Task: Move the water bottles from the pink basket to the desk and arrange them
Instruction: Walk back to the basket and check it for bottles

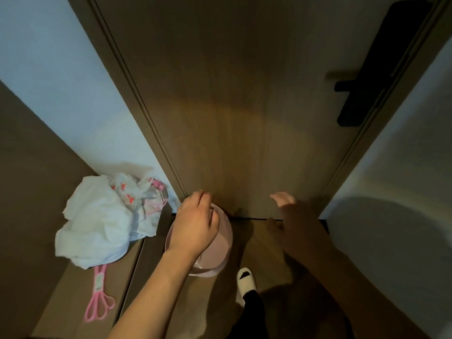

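Note:
A round pink basket [221, 253] stands on the wooden floor just in front of a closed door. My left hand [195, 223] is over it, with the thumb outside the far rim and the fingers curled inside, gripping the rim. Much of the basket's inside is hidden by that hand, and no water bottle shows in the part I can see. My right hand [291, 216] hovers to the right of the basket, low near the door's bottom edge. It is in shadow and slightly blurred, with its fingers spread and nothing in it. No desk is in view.
The brown door [244, 118] with a black handle [362, 84] fills the space ahead. A heap of white plastic bags [97, 221] and a pink hanger [97, 297] lie at the left. My foot in a white slipper [246, 280] stands beside the basket. A white wall [403, 192] closes the right side.

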### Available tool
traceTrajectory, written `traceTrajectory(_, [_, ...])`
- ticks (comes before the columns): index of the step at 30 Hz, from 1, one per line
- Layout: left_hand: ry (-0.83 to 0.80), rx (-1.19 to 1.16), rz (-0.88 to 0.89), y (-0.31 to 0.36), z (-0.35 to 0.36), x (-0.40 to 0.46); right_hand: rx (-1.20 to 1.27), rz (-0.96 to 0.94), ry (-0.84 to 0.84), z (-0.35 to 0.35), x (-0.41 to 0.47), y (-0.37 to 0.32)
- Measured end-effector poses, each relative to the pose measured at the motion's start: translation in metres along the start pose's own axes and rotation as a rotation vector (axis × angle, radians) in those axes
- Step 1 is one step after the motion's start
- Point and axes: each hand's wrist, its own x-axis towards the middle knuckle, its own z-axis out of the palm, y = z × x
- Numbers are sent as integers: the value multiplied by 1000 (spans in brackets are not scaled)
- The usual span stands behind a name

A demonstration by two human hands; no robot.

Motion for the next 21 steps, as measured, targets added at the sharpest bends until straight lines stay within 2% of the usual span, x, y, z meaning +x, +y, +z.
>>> traceTrajectory(3, [-19,-40,-78,-14,17,67,-54,-67,-72,-7,74,9])
traceTrajectory(9, [0,-109,-114,-10,33,181,-56,-146,-159,-26,183,18])
traceTrajectory(13, [16,-155,-198,-12,40,223,-41,-232,-205,-16,242,20])
traceTrajectory(17, [34,-139,-378,-31,44,228,-105,-410,-326,11,301,13])
traceTrajectory(21, [95,-130,-687,-44,44,202,-141,-625,-478,36,345,-6])
